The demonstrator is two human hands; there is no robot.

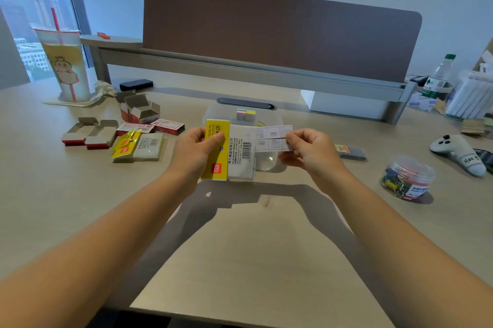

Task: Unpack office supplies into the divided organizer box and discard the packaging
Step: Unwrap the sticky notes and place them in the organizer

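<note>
My left hand [198, 150] grips a yellow-and-white sticky-note package [226, 150] at its top left corner, held above the desk. My right hand [306, 151] pinches two white strips [272, 138] that stick out of the package's right side. Behind the package stands the clear divided organizer box [266, 165], mostly hidden; coloured sticky notes [246, 114] show in its back part. Left on the desk lie opened red-and-white staple boxes [140, 111], flattened cartons [88, 133] and another yellow package [138, 145].
A drink cup with a red straw [65, 66] stands at the far left. On the right are a clear tub of binder clips [406, 179], a grey game controller [457, 154], a small dark packet [350, 151] and a water bottle [438, 76]. A brown partition [280, 31] backs the desk.
</note>
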